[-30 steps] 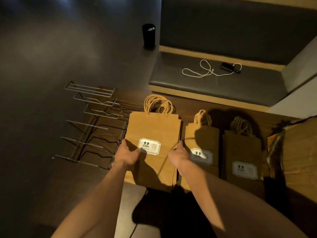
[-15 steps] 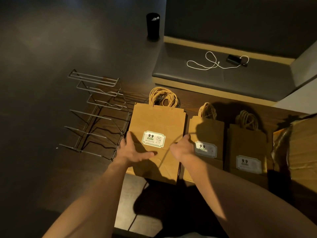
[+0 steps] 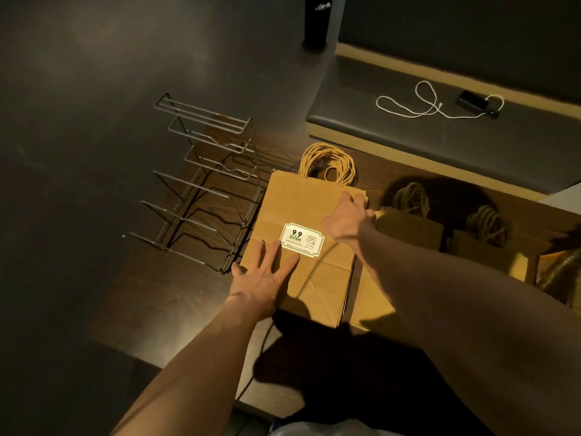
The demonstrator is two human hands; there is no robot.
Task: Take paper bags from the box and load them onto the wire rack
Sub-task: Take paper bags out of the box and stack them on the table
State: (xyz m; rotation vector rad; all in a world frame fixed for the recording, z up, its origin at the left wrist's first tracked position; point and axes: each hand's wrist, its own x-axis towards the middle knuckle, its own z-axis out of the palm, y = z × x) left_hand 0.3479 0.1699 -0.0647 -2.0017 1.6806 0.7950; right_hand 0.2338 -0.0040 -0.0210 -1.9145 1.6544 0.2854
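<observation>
Left hand (image 3: 262,278) lies flat on the paper bag stack (image 3: 309,215); right hand (image 3: 347,218) grips its right edge.

From my feed: matt brown kraft paper bags (image 3: 308,247) with twisted paper-cord handles, bare shiny metal wire rack (image 3: 204,184), dark wood-grain floor (image 3: 176,287).

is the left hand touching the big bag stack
Touching: in the head view the left hand lies flat, fingers spread, on the top bag just below its label.
</observation>
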